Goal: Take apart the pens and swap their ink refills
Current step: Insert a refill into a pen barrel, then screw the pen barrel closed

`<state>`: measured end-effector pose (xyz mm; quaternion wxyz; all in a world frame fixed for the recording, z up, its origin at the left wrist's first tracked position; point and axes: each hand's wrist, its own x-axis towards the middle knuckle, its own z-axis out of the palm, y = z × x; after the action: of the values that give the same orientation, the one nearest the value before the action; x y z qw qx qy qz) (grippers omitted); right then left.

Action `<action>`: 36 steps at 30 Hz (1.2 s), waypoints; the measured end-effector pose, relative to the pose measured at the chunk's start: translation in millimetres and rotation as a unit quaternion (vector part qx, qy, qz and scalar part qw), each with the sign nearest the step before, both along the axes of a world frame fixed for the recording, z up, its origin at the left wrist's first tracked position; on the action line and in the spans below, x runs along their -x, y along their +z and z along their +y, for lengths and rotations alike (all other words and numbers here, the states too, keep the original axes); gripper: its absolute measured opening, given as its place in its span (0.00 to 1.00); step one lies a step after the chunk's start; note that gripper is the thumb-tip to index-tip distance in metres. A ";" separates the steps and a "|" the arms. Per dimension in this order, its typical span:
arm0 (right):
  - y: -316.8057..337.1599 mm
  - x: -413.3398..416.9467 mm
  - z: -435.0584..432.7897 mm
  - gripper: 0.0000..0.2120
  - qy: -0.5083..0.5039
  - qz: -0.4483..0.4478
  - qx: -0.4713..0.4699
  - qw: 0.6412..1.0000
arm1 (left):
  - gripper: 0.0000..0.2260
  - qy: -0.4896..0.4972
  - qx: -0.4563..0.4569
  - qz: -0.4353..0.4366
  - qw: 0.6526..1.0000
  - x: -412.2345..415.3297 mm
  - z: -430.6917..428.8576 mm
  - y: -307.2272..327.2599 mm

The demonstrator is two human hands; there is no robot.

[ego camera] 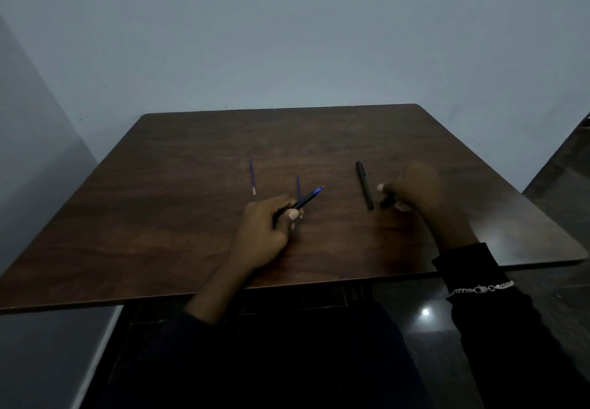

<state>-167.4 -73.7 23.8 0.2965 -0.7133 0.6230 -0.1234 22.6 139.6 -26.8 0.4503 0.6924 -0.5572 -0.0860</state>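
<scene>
the left hand (pixel 266 233) is curled tight around a slim dark plastic pen with a blue tip (pixel 306 201), which points to 2 o'clock above the brown wooden table (pixel 159 217). the right hand (pixel 412 188), blurred, pinches a short black piece (pixel 386 203). at its 9 o'clock lies a black pen body (pixel 364 185). one thin blue ink refill (pixel 252 177) lies at 11 o'clock of the left hand, a second blue refill (pixel 298 188) partly behind the held pen.

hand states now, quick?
Left hand: grips the blue-tipped pen.
Right hand: pinches a small dark pen part; motion-blurred.
</scene>
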 end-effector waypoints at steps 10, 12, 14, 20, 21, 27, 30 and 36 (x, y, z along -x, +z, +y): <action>3.3 -0.5 -7.3 0.09 0.029 0.099 -0.018 0.995 | 0.08 -0.006 -0.004 0.004 1.000 2.5 1.3 3.5; 4.3 2.0 -5.3 0.09 0.040 0.111 0.001 0.993 | 0.08 -0.006 -0.009 0.006 1.000 2.8 1.6 4.0; 1.7 4.8 -3.4 0.09 0.044 0.074 0.065 0.994 | 0.08 -0.005 -0.010 0.008 1.000 2.9 1.9 4.4; 2.8 -5.3 34.1 0.06 0.102 -0.472 0.011 0.876 | 0.08 -0.003 -0.014 0.006 1.000 2.4 0.7 2.7; -0.7 -10.6 43.2 0.08 0.114 -0.501 0.006 0.858 | 0.08 -0.003 -0.014 0.006 1.000 2.3 0.9 2.5; -24.4 -32.2 73.0 0.09 0.130 -0.547 0.024 0.827 | 0.08 0.000 -0.020 -0.004 1.000 2.6 0.8 2.5; -25.3 -34.6 77.7 0.08 0.137 -0.563 0.022 0.815 | 0.07 0.000 -0.018 -0.004 1.000 2.2 1.4 2.6; -23.3 -37.2 85.0 0.09 0.146 -0.564 0.022 0.812 | 0.08 0.002 -0.011 -0.008 1.000 2.8 0.7 3.4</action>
<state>-130.2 11.3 0.6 0.5949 -0.6072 0.2322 -0.4727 19.8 140.3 -23.3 0.4381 0.6993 -0.5583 -0.0857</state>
